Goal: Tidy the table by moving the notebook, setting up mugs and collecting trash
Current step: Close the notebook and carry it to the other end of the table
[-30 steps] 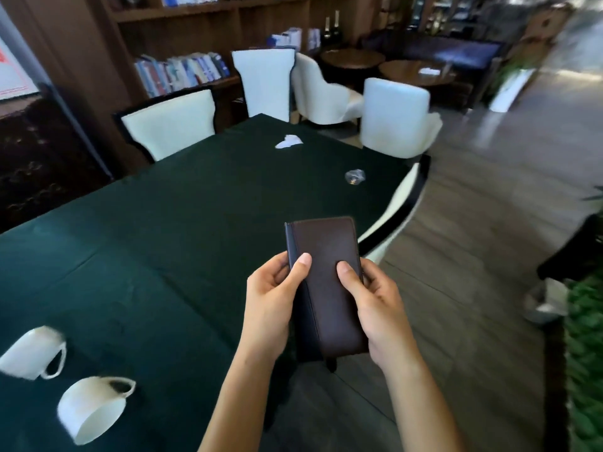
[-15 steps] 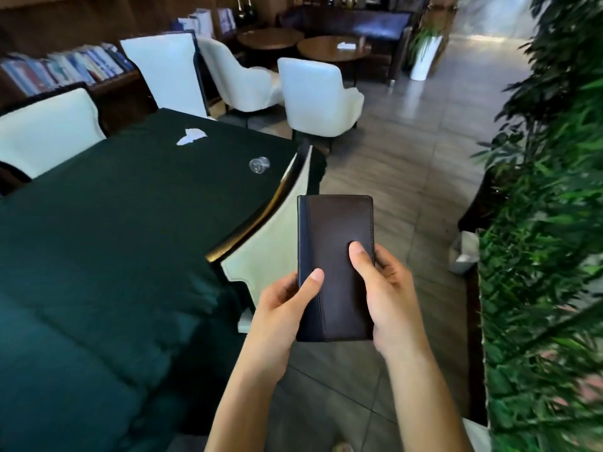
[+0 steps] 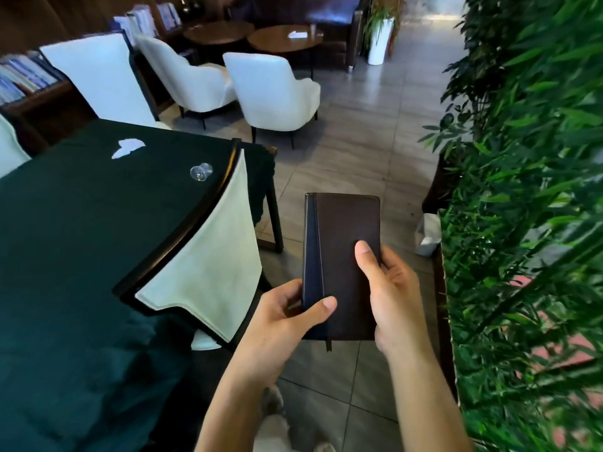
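Note:
I hold a closed dark brown notebook [image 3: 346,243] with a blue spine in both hands, out over the tiled floor to the right of the table. My left hand [image 3: 280,324] grips its lower left edge, thumb on the cover. My right hand [image 3: 391,288] grips its right edge, thumb pressed on the cover. The table [image 3: 81,223] wears a dark green cloth. On its far part lie a crumpled white paper [image 3: 128,147] and a clear plastic cup [image 3: 201,171] on its side. No mugs are in view.
A white chair [image 3: 208,265] with a black frame is pushed against the table's right side, just left of the notebook. More white chairs [image 3: 274,93] stand beyond. A green plant wall [image 3: 528,207] fills the right. A white bin [image 3: 427,234] sits at its base.
The view has swung right, away from the table. The two mugs have left the frame. The notebook, held in both hands, went from over the table edge to over the floor.

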